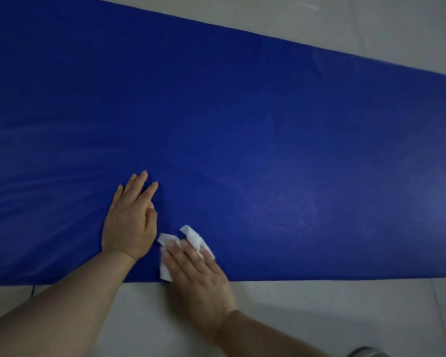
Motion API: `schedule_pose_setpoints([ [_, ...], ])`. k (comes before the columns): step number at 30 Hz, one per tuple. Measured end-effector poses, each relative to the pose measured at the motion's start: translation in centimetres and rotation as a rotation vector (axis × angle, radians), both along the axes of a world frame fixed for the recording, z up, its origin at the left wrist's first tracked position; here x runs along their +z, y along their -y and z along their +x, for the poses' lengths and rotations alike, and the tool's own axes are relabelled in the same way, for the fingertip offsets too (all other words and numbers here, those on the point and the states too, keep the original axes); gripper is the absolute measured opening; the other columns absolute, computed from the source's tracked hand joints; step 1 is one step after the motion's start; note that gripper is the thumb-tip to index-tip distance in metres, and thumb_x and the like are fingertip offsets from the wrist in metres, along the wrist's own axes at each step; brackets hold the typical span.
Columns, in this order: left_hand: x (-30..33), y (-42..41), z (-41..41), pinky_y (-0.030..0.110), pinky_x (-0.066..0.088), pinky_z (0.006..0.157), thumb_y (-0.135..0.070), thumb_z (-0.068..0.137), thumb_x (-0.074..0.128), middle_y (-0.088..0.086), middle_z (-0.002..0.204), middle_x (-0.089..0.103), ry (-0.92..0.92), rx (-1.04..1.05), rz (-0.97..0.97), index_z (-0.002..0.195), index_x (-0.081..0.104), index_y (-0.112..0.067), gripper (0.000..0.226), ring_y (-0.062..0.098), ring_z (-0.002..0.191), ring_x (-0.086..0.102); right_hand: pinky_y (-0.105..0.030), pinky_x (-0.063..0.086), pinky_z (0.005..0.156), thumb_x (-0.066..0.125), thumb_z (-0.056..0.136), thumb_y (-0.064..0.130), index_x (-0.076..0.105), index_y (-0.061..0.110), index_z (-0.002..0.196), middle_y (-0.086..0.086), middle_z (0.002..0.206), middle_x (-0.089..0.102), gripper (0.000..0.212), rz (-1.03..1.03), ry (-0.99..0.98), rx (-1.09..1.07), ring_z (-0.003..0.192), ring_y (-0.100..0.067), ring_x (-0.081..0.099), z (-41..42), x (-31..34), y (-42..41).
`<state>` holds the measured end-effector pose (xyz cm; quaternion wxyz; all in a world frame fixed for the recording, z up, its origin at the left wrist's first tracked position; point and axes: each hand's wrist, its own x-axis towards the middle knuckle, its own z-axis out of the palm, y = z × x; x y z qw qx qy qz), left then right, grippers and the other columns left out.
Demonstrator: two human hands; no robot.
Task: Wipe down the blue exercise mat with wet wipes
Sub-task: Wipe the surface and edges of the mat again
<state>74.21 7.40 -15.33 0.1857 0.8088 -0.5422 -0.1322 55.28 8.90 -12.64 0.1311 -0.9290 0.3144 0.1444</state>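
A deep blue exercise mat point(216, 112) is lying flat on a pale tiled floor point(371, 318), filling most of the frame and running diagonally from the upper left down toward the right edge. Its surface is showing a fine, slightly pebbled texture. A lighter, faintly speckled sheen is spreading across the lower right part, and soft pale streaks are showing along the left side. The mat's near edge is running straight across the lower part of the frame, with a thin dark shadow under it at lower left.

The left hand point(129, 228) is resting palm down on the mat in the lower left centre, its fingers straight and close together, pressing flat and gripping nothing. Just beside it, to the lower right, the right hand point(198, 274) is lying over a crumpled white wet wipe point(191, 234), its extended fingers pressing the wipe against the mat right at the near edge. Bits of the wipe are sticking out beyond the fingertips and along the hand's left side. Both bare forearms are reaching in from the bottom of the frame, crossing the floor.
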Motion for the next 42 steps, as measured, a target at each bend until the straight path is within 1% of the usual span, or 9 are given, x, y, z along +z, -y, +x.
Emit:
schedule_pose_setpoints([
  [5,0.0,0.0,-0.1,0.037,0.011,0.117,-0.016,0.091,0.029,0.009,0.151,0.033,-0.003,0.018,0.002,0.134,0.051,-0.004,0.049,0.022,0.142,0.024,-0.034,0.023,0.110,0.036,0.081,0.022,0.048,0.023,0.138,0.005,0.146,0.037,0.058,-0.091,0.031,-0.084,0.133,-0.013,0.041,-8.8,0.2,3.0],
  [10,-0.1,0.1,-0.2,0.038,0.012,0.117,-0.019,0.092,0.025,0.009,0.151,0.034,0.013,0.021,0.012,0.134,0.051,-0.004,0.051,0.023,0.142,0.025,-0.042,0.019,0.114,0.035,0.082,0.024,0.035,0.018,0.143,0.006,0.160,0.002,0.061,-0.213,0.069,-0.400,0.146,-0.014,0.004,-10.4,-0.3,2.4],
  [14,-0.3,0.0,0.0,0.034,0.010,0.118,-0.028,0.091,0.017,0.006,0.152,0.032,-0.001,0.015,0.004,0.135,0.050,-0.006,0.059,0.019,0.142,0.023,-0.044,0.023,0.110,0.037,0.081,0.032,0.065,0.019,0.123,0.005,0.140,0.051,0.052,-0.148,0.084,-0.239,0.134,-0.018,0.039,-2.5,-0.2,-0.2],
  [23,-0.1,0.0,0.0,0.032,0.009,0.118,-0.024,0.091,0.020,0.005,0.152,0.032,-0.013,0.018,-0.003,0.134,0.050,-0.005,0.056,0.016,0.142,0.021,-0.032,0.030,0.108,0.045,0.081,0.045,0.048,0.029,0.138,0.011,0.147,0.040,0.060,-0.095,-0.012,0.031,0.135,-0.008,0.038,-0.9,0.7,2.6],
  [27,-0.2,0.1,-0.1,0.034,0.012,0.117,-0.018,0.091,0.026,0.005,0.151,0.033,-0.019,0.033,-0.009,0.134,0.051,-0.005,0.051,0.016,0.142,0.023,-0.032,0.034,0.109,0.038,0.080,0.016,0.056,0.017,0.132,0.002,0.143,0.044,0.056,-0.165,0.056,-0.083,0.128,-0.017,0.049,-9.3,1.0,4.9],
  [30,-0.3,0.1,-0.1,0.037,0.015,0.117,-0.019,0.091,0.025,0.006,0.151,0.034,-0.010,0.033,-0.005,0.134,0.051,-0.005,0.052,0.018,0.142,0.025,-0.039,0.016,0.113,0.036,0.082,0.014,0.044,0.014,0.140,-0.001,0.149,0.035,0.058,-0.214,0.055,-0.250,0.141,-0.016,0.029,-12.1,0.9,5.1],
  [35,-0.4,0.1,0.0,0.037,0.014,0.117,-0.025,0.091,0.019,0.006,0.151,0.034,0.003,0.028,-0.002,0.134,0.050,-0.005,0.057,0.018,0.142,0.025,-0.039,0.017,0.111,0.026,0.093,0.022,0.046,0.018,0.133,0.005,0.160,-0.005,0.044,-0.252,0.128,-0.364,0.146,-0.013,-0.004,-5.1,-0.7,1.4],
  [39,-0.4,0.2,0.1,0.034,0.011,0.118,-0.027,0.091,0.017,0.006,0.151,0.033,-0.013,0.020,-0.017,0.134,0.050,-0.004,0.059,0.017,0.142,0.023,-0.038,0.034,0.110,0.039,0.085,0.038,0.057,0.027,0.131,0.007,0.144,0.045,0.051,-0.137,0.087,-0.078,0.140,-0.015,0.029,3.5,-0.5,-0.8],
  [42,-0.3,0.2,0.2,0.030,0.009,0.117,-0.027,0.091,0.016,0.007,0.151,0.034,-0.029,0.026,-0.027,0.133,0.051,-0.003,0.060,0.016,0.141,0.023,-0.033,0.033,0.110,0.031,0.089,0.044,0.049,0.024,0.137,0.007,0.144,0.045,0.055,-0.065,0.038,-0.030,0.137,-0.012,0.035,5.1,-0.5,-0.8],
])
